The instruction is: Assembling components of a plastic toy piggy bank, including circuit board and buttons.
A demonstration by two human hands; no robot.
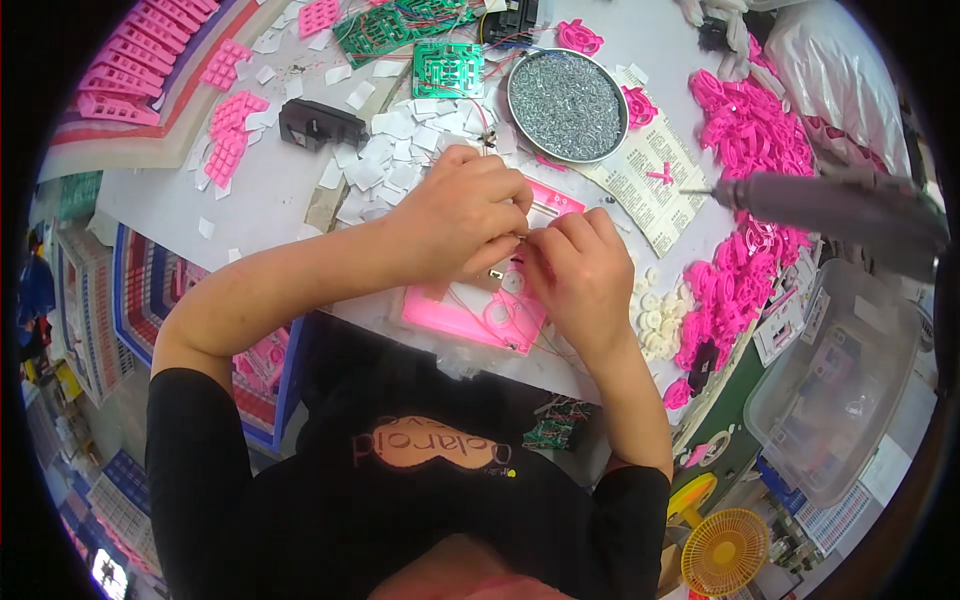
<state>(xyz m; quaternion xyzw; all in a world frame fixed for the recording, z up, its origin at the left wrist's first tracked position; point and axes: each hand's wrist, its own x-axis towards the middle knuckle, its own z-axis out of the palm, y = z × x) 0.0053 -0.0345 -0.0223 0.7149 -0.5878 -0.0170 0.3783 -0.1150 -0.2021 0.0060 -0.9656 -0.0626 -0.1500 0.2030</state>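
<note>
My left hand (pixel 462 215) and my right hand (pixel 577 272) meet over a flat pink plastic housing (pixel 470 310) lying at the near edge of the worktable (pixel 260 190). Both hands pinch something small at the housing's upper middle; the fingers hide what it is. Thin wires run across the pink housing toward me. The left hand covers the housing's top left part, the right hand its right side.
A round metal tray of screws (pixel 566 105) sits beyond the hands. An electric screwdriver (pixel 830 205) hangs at the right. Pink plastic parts (pixel 745 140) pile up right, white discs (pixel 655 315) beside them. Green circuit boards (pixel 447 68), a black part (pixel 320 123), white paper bits and a clear bin (pixel 830 385) surround.
</note>
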